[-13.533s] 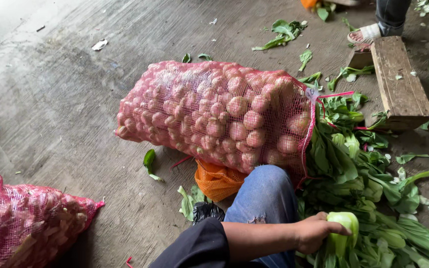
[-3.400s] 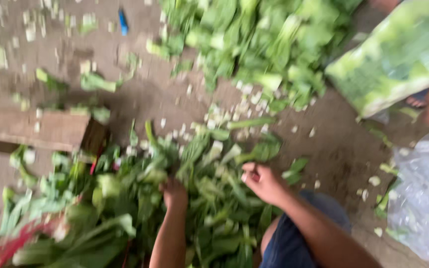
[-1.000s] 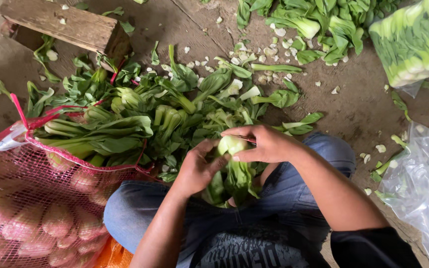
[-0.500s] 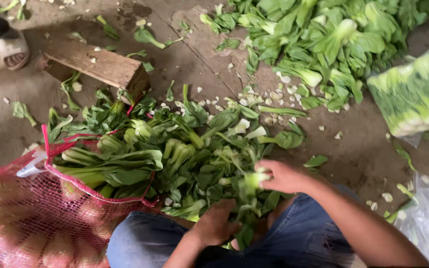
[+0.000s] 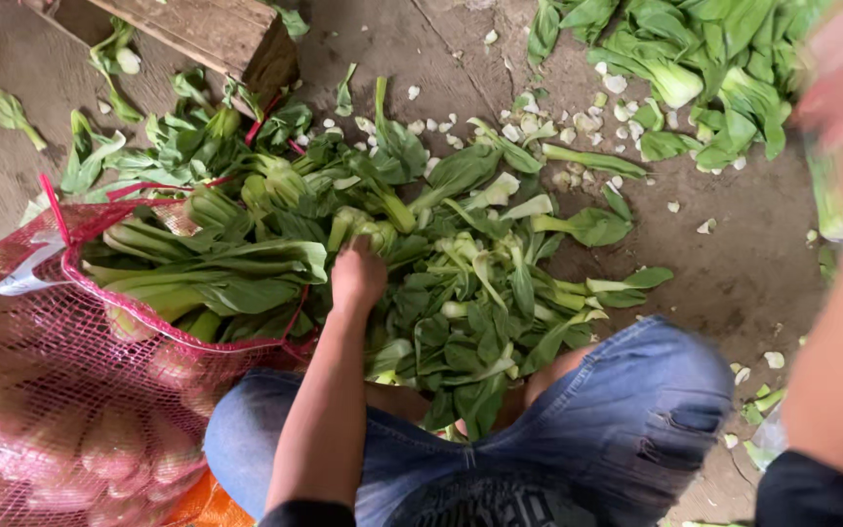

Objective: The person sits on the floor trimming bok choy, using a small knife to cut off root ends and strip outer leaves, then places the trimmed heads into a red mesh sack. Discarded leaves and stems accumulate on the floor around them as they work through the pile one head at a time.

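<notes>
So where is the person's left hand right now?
In the head view, left of centre, the left hand is in the pile of leafy greens, beside the red mesh sack.

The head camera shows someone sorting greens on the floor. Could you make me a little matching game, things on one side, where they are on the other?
Things:
1. left hand
2. red mesh sack
3. wooden block
4. second pile of greens

Places:
A. top right
B. lower left
C. top left
D. in the middle pile of greens

Pairs: 1-D, 2-B, 3-C, 4-A
</notes>
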